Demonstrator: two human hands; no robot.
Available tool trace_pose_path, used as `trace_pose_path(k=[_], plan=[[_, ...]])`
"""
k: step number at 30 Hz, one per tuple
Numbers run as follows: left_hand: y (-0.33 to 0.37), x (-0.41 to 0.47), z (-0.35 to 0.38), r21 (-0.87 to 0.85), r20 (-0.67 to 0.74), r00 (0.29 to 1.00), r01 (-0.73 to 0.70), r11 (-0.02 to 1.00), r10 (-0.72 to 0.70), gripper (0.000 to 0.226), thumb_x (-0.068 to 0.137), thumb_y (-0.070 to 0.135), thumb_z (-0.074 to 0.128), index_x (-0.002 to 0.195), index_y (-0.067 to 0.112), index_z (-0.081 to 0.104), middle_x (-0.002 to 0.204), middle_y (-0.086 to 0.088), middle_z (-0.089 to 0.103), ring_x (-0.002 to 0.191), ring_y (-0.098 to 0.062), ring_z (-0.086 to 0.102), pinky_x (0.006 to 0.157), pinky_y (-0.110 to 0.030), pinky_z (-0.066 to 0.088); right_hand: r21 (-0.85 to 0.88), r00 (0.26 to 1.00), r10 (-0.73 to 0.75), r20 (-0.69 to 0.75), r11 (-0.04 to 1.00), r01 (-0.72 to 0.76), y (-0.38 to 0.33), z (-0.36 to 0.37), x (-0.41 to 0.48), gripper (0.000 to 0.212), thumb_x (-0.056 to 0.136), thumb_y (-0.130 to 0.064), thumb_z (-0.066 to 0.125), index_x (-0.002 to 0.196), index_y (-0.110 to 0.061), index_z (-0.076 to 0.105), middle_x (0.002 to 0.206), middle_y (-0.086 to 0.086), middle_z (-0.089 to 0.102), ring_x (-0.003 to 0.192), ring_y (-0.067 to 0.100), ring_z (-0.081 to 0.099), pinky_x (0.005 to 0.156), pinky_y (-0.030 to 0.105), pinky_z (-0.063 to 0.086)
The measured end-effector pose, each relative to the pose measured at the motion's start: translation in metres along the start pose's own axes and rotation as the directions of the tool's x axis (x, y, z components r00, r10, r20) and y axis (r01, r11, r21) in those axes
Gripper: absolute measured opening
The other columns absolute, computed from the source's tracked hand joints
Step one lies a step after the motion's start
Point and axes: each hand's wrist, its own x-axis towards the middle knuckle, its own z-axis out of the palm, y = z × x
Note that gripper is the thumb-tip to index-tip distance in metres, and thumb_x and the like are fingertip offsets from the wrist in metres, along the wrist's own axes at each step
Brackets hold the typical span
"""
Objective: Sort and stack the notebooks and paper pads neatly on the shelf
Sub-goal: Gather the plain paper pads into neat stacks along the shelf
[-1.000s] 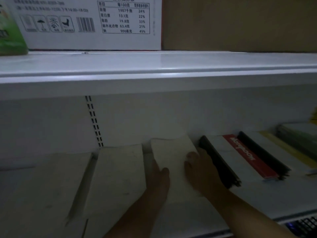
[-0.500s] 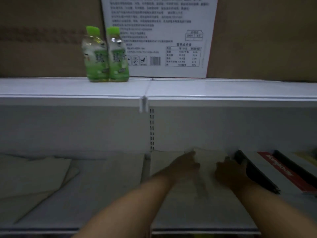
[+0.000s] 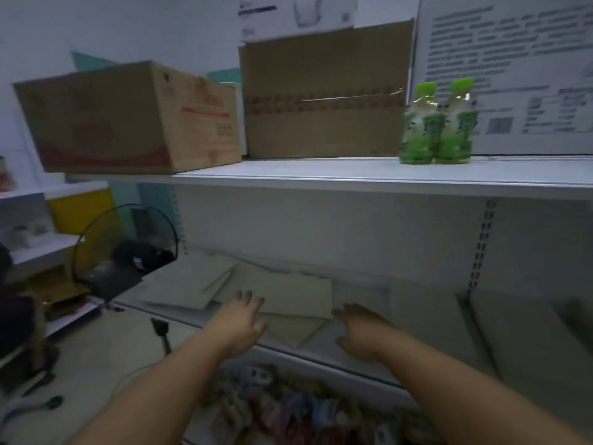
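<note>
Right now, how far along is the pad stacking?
Done: right-side pads lie flat, side by side on the shelf. In hand: nothing; left hand and right hand are open, fingers reaching toward the skewed pile. Left: that overlapping pile, plus the fanned pads further left, need squaring up. Roughly halfway, though blur limits certainty.
</note>
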Motion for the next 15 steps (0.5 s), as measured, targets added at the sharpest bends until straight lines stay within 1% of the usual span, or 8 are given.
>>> trace_pose_path(k=[2, 4, 6, 9, 12, 15], plan=[[-0.032, -0.008, 0.004, -0.030, 0.025, 0.999, 0.025, 0.999, -0.025, 0.058, 0.100, 0.043, 0.031, 0.151, 0.020, 0.015, 0.160, -0.006, 0.007, 0.147, -0.023, 0.004, 0.117, -0.035, 0.013, 0.009, 0.999, -0.011, 0.035, 1.000, 0.011, -0.023, 0.006, 0.016, 0.066, 0.094, -0.040, 0.045, 0.151, -0.025, 0.014, 0.159, 0.006, 0.008, 0.145, 0.026, 0.013, 0.117, 0.037, 0.021], [-0.058, -0.008, 0.007, -0.095, 0.023, 0.999, 0.042, 0.995, -0.040, 0.057, 0.100, 0.042, 0.033, 0.150, 0.020, 0.018, 0.159, -0.003, 0.010, 0.147, -0.020, 0.005, 0.116, -0.032, 0.014, -0.010, 0.998, -0.025, 0.053, 1.000, 0.026, -0.038, 0.010, 0.033, 0.064, 0.095, -0.037, 0.043, 0.151, -0.024, 0.014, 0.159, 0.006, 0.007, 0.145, 0.025, 0.012, 0.117, 0.036, 0.020], [-0.080, -0.002, 0.015, -0.168, 0.015, 0.999, 0.054, 0.984, -0.052, 0.057, 0.100, 0.041, 0.035, 0.150, 0.021, 0.019, 0.159, 0.000, 0.010, 0.147, -0.017, 0.003, 0.116, -0.029, 0.015, -0.024, 0.998, -0.042, 0.055, 0.999, 0.044, -0.051, 0.011, 0.051, 0.061, 0.097, -0.034, 0.042, 0.150, -0.023, 0.016, 0.159, 0.006, 0.007, 0.145, 0.023, 0.013, 0.117, 0.034, 0.019], [-0.105, 0.011, 0.031, -0.256, 0.026, 0.996, 0.085, 0.963, -0.081, 0.057, 0.099, 0.040, 0.038, 0.150, 0.023, 0.020, 0.160, -0.001, 0.009, 0.147, -0.016, 0.004, 0.115, -0.027, 0.015, -0.021, 0.996, -0.075, 0.045, 0.997, 0.076, -0.071, 0.010, 0.088, 0.058, 0.098, -0.034, 0.040, 0.150, -0.022, 0.017, 0.158, 0.005, 0.008, 0.145, 0.022, 0.013, 0.116, 0.032, 0.020], [-0.128, 0.027, 0.037, -0.318, 0.060, 0.992, 0.120, 0.940, -0.106, 0.057, 0.098, 0.039, 0.041, 0.150, 0.025, 0.022, 0.160, -0.002, 0.008, 0.147, -0.017, 0.008, 0.115, -0.027, 0.019, 0.038, 0.992, -0.119, -0.047, 0.992, 0.121, -0.090, 0.009, 0.139, 0.054, 0.097, -0.034, 0.041, 0.147, -0.020, 0.025, 0.153, 0.005, 0.024, 0.140, 0.022, 0.024, 0.113, 0.033, 0.026], [-0.163, 0.043, 0.024, -0.291, 0.066, 0.988, 0.152, 0.945, -0.138, 0.054, 0.098, 0.035, 0.043, 0.148, 0.026, 0.026, 0.159, 0.001, 0.012, 0.146, -0.018, 0.014, 0.116, -0.031, 0.023, 0.114, 0.978, -0.146, -0.149, 0.980, 0.164, -0.114, 0.008, 0.189, 0.053, 0.096, -0.034, 0.043, 0.145, -0.019, 0.030, 0.147, 0.004, 0.037, 0.134, 0.021, 0.035, 0.107, 0.029, 0.032]])
